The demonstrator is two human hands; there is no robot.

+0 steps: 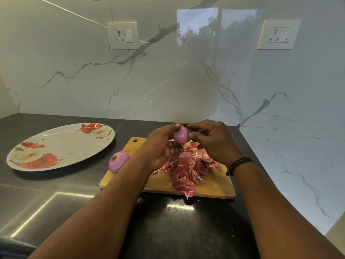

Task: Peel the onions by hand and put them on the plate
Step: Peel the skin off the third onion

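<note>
A small purple onion (180, 135) is held up above the wooden cutting board (211, 186). My left hand (162, 146) cups it from the left and below. My right hand (214, 142) pinches the onion's tip and side with thumb and fingers. A heap of pink onion skins (186, 169) lies on the board under the hands. A second purple onion (118, 161) sits at the board's left edge, partly behind my left forearm. The white plate with red roses (56, 144) lies to the left and holds only a tiny skin scrap.
The dark countertop (56, 199) ends at a marble wall behind and a marble wall close on the right. Two sockets (123, 36) (278, 35) sit high on the back wall. A black band circles my right wrist (238, 164).
</note>
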